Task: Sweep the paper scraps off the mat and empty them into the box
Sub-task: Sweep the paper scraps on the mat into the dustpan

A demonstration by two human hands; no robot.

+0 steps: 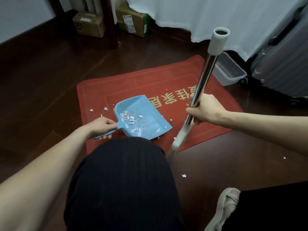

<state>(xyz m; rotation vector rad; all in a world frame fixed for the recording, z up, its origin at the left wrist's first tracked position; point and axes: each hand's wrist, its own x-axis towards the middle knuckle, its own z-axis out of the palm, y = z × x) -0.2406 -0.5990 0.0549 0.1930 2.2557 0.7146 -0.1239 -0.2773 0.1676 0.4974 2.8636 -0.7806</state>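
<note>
My left hand [103, 126] is curled around the handle of a blue dustpan [146, 107], holding it low on the red mat [166, 77]. My right hand [205, 109] is wrapped around the metal shaft of a broom [202, 77], which leans up toward me. Its head is hidden behind my knee [120, 180].

A cluster of white paper scraps [131, 121] lies inside the dustpan, toward the handle end. 2 stray scraps [91, 110] sit on the mat just left of the pan, and a few more lie by its front lip. At least 2 lie on the dark wooden floor [41, 80] to my right.

A clear plastic box [230, 70] stands just off the mat's far right corner, well apart from the dustpan.

I judge the sweeping nearly done. The next move calls for brushing the stragglers into the pan, then carrying it level to the box and tipping it in.
</note>
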